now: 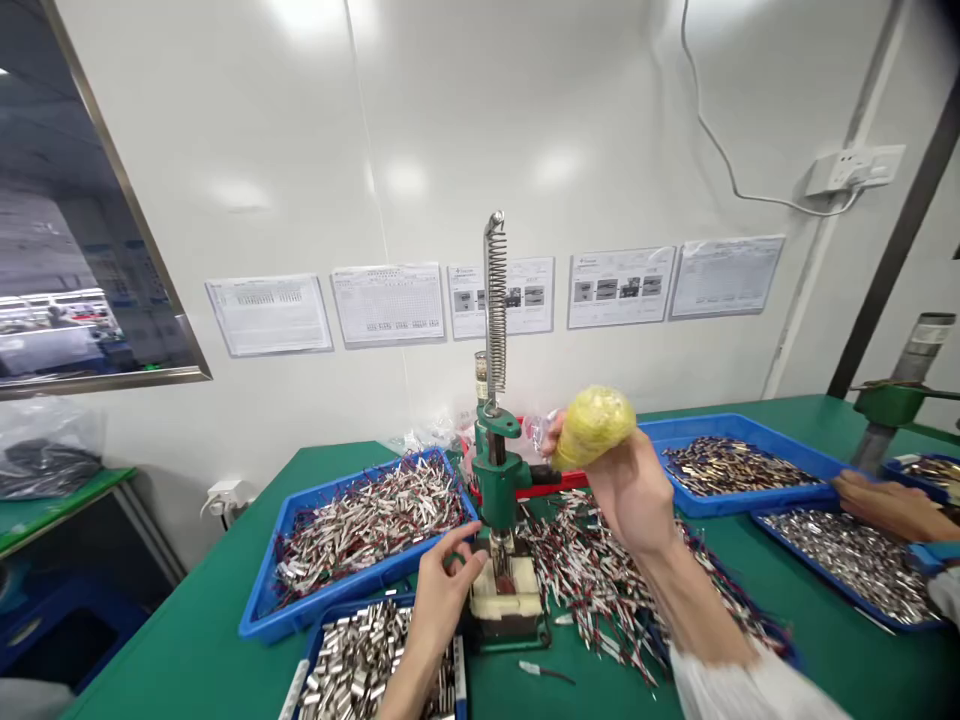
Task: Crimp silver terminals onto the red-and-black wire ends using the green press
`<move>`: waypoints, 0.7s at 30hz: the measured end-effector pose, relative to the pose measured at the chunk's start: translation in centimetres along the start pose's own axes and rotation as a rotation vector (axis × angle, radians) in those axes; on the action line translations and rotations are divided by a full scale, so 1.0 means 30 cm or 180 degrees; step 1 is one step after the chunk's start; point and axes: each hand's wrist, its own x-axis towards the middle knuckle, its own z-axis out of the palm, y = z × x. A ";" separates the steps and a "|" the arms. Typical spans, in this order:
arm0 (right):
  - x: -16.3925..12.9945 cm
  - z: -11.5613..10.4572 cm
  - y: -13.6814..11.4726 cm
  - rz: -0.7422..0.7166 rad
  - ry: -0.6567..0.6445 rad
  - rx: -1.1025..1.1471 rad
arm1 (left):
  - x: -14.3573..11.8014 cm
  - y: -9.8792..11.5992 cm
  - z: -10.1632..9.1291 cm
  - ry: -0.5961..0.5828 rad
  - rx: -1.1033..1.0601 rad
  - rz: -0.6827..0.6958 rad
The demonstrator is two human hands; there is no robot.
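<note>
Factory assembly bench: green worktop [225, 590], hand press [496, 470], blue parts trays [262, 610], instruction sheets [390, 305] on wall.

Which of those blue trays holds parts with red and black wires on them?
The big blue tray left of the green press: its metal pieces trail red and black wires. The other trays hold bare metal parts.
</note>
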 end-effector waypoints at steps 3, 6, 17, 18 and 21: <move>-0.123 -0.007 -0.054 -0.0076 -0.0498 0.0260 | 0.010 0.011 0.011 -0.0038 0.0134 0.0044; -0.209 -0.066 -0.036 -0.0110 -0.0331 0.0044 | 0.028 0.010 0.050 0.0034 0.0227 0.0102; -0.694 -0.480 0.374 -0.0067 -0.0989 -0.4475 | 0.034 0.047 0.089 -0.0185 -0.0199 -0.0104; -0.709 -0.491 0.397 -0.0298 -0.1043 -0.4609 | 0.007 0.060 0.080 -0.0239 -0.0312 -0.0226; -0.716 -0.493 0.422 -0.0657 -0.1154 -0.4655 | -0.088 0.105 0.049 -0.0417 -0.1008 -0.0754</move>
